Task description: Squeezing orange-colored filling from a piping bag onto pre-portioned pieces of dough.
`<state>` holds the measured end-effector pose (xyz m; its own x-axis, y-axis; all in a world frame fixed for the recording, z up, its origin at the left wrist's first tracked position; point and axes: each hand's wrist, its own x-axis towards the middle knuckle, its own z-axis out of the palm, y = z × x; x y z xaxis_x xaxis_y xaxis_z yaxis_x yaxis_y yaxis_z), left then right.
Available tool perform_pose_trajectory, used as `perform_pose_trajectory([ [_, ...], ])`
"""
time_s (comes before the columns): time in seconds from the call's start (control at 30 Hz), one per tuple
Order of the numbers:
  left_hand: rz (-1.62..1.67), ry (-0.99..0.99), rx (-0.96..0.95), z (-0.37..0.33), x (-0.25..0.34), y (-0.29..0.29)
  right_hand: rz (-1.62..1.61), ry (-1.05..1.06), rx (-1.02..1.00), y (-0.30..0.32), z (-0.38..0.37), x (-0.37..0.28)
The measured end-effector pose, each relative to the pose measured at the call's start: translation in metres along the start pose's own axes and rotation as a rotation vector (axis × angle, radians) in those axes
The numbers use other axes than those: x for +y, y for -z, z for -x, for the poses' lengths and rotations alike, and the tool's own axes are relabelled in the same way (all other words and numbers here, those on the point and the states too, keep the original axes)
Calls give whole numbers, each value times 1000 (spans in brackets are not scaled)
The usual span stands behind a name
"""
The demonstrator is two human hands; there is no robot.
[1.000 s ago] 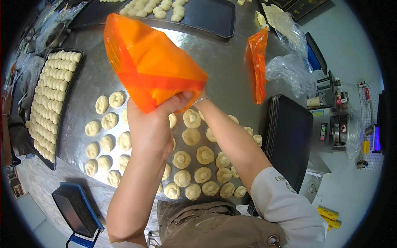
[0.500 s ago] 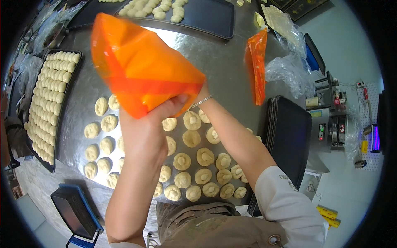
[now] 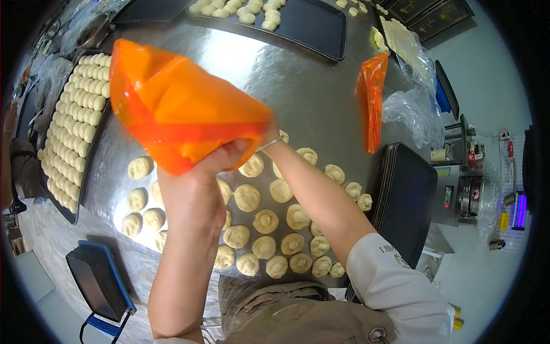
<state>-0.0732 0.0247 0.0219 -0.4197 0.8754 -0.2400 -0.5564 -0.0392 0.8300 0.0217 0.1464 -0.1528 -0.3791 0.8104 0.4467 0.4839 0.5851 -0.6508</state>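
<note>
An orange piping bag (image 3: 183, 100), bulging at its far end, is held over the table between my two hands. My left hand (image 3: 197, 163) is wrapped round its near left side, the thumb lying along the plastic. My right hand (image 3: 269, 133), with a bracelet at the wrist, reaches behind the bag, so its fingers and the bag's tip are hidden. Beneath lie rows of flattened dough rounds (image 3: 247, 198). Those nearer my apron, such as one dough round (image 3: 264, 247), carry a pale blob on top; others at the left look plain.
At the left stands a tray of shaped dough pieces (image 3: 71, 135). Another dark tray (image 3: 309, 31) holds dough balls at the back. A second orange bag (image 3: 372, 103) rests at the right beside crumpled clear plastic (image 3: 412, 117). Stacked black trays (image 3: 404, 200) edge the table's right.
The whole view has shifted, with the trays and second bag now further right. The held bag and both hands sit slightly further left in the picture; the grip looks the same.
</note>
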Motion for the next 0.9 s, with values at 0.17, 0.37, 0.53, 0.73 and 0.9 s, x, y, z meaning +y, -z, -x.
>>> perform_pose_trajectory([
  [0.17, 38, -9, -26, -1, 0, 5, -88, -45, 13, -3, -5, -6],
  [0.37, 37, 10, -17, 0, 4, 4, -178, 27, 48, -13, -6, 5],
  [0.53, 31, 37, 57, 6, 4, -7, 94, -1, -72, 4, -2, 14],
  [0.73, 66, -84, 29, 39, 27, 8, -260, -126, -52, 8, 4, -33],
  [0.9, 136, -83, -153, 35, 12, 1, -294, -250, 3, 12, 35, -12],
])
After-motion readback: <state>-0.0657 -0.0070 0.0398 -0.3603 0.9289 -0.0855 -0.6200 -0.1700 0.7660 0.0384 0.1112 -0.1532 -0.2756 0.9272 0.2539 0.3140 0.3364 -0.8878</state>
